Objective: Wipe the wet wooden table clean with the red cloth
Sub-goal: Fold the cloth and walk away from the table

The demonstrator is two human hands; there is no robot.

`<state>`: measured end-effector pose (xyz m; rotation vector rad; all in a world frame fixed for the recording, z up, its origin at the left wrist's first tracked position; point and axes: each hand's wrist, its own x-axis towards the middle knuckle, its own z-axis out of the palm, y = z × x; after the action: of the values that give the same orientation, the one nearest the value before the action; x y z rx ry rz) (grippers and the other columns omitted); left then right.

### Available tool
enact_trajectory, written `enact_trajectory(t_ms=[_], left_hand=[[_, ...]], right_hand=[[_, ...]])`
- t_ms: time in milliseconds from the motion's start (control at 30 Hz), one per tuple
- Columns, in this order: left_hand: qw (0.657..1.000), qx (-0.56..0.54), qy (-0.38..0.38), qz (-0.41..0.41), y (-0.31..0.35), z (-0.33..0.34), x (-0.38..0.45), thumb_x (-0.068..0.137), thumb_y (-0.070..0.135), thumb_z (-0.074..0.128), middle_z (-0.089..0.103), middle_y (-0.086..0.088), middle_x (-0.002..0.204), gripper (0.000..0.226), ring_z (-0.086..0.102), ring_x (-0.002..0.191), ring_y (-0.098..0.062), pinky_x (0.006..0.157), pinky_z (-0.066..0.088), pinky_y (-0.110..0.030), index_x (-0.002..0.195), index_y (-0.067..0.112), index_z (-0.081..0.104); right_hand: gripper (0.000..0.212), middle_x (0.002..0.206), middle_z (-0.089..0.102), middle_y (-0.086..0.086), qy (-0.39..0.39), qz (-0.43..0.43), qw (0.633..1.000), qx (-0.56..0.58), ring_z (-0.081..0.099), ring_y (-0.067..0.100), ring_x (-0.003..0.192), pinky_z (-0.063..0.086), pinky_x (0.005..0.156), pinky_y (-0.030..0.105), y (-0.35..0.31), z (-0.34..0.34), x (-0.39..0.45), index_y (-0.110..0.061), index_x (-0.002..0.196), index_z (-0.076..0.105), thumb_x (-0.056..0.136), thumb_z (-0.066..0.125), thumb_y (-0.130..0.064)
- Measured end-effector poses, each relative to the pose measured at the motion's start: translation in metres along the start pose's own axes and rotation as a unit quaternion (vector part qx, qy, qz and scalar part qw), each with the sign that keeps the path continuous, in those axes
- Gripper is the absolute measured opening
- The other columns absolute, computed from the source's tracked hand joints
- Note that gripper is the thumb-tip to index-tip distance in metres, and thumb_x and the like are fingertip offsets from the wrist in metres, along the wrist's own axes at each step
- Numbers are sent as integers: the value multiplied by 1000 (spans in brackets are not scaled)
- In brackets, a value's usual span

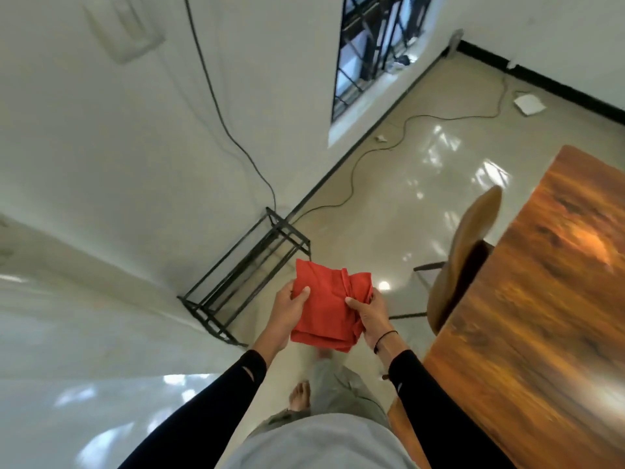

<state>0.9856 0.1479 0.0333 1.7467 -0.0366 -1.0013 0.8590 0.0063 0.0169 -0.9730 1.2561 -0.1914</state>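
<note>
Red cloth, folded into a thick, roughly square pad of several layers, is held in the air in front of the person's body, above the pale glossy floor and well apart from the table.

Head view. Left hand grips the cloth's left edge: thumb lies on the top face, fingers curl underneath out of sight. Right hand grips the right edge, where the fabric bunches into a ridge; thumb on top, fingers wrapped round the bunched part. Both forearms wear black sleeves; a thin dark band circles the right wrist.

Reddish-brown wooden table, with strong grain and a glossy top, fills the right side of the view. Wetness on it cannot be told; the surface is blurred and shows only bright reflections. The cloth touches no part of it.

A brown moulded wooden chair on thin dark legs stands tucked against the table's left edge. A black metal wire-frame rack stands against the white wall, left of the cloth. A dark cable runs down the wall and along the floor. A barred window sits at upper centre. One bare foot shows below the cloth.
</note>
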Motion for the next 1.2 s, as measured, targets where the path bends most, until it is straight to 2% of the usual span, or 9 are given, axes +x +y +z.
enact_trajectory(t_ms=[267, 433, 567, 733, 800, 833, 933, 1033, 1200], left_hand=[[988, -50, 126, -76, 4, -56, 36, 113, 26, 55, 64, 1, 128, 40, 63, 103, -12, 87, 51, -31, 151, 17, 55], [969, -115, 206, -78, -7, -80, 55, 114, 21, 51, 59, -8, 146, 43, 60, 129, -28, 110, 52, -49, 157, 15, 46], [941, -166, 273, -111, -18, -100, 67, 115, 19, 49, 56, -16, 149, 43, 59, 131, -36, 112, 51, -57, 156, 11, 42], [922, -208, 302, -121, -15, -145, 98, 115, 19, 48, 55, -13, 150, 44, 59, 130, -35, 111, 52, -57, 158, 15, 40], [918, -195, 313, -147, -15, -164, 110, 115, 24, 49, 56, -13, 149, 45, 60, 128, -35, 110, 53, -54, 157, 14, 38], [915, -180, 321, -167, -14, -174, 114, 114, 27, 50, 56, -12, 149, 50, 60, 130, -35, 111, 52, -52, 159, 13, 34], [888, -156, 368, -227, -21, -201, 122, 109, 28, 56, 52, -12, 154, 69, 54, 139, -37, 113, 47, -46, 165, 7, 20], [889, -110, 366, -254, -24, -218, 123, 108, 26, 53, 53, -20, 154, 57, 56, 134, -40, 111, 48, -49, 156, 6, 30], [910, -70, 317, -259, -20, -219, 120, 108, 26, 50, 62, -12, 134, 38, 63, 121, -36, 106, 53, -50, 143, 12, 45]], right_hand=[[32, 132, 69, 32, -76, 50, 987, -132, 67, 46, 122, 52, 114, 61, -36, 84, 59, 13, 129, 66, 97, 70, 11], [33, 133, 67, 31, -145, -20, 955, -259, 64, 47, 126, 52, 113, 59, -58, 151, 92, 12, 131, 62, 99, 66, 11], [35, 130, 66, 25, -179, -39, 928, -326, 64, 39, 120, 50, 114, 56, -58, 209, 105, 14, 133, 58, 100, 67, 9], [18, 113, 60, 16, -204, -46, 910, -358, 57, 28, 105, 48, 91, 38, -61, 274, 123, 1, 113, 56, 100, 68, 6], [31, 126, 62, 22, -226, -44, 903, -363, 61, 35, 117, 51, 102, 43, -64, 295, 130, 2, 129, 55, 101, 68, 5], [51, 142, 58, 26, -241, -37, 899, -364, 58, 39, 132, 50, 113, 49, -67, 304, 133, 2, 148, 46, 103, 68, 4], [94, 176, 19, 22, -251, -20, 894, -371, 26, 35, 163, 27, 132, 51, -72, 325, 141, -1, 171, 0, 106, 67, -3], [93, 181, 8, 19, -243, -28, 884, -398, 15, 31, 167, 21, 135, 47, -74, 331, 144, -4, 173, -2, 107, 64, -2], [81, 176, 23, 21, -246, -49, 855, -454, 27, 35, 163, 27, 133, 42, -67, 320, 134, -3, 171, 12, 106, 60, 4]])
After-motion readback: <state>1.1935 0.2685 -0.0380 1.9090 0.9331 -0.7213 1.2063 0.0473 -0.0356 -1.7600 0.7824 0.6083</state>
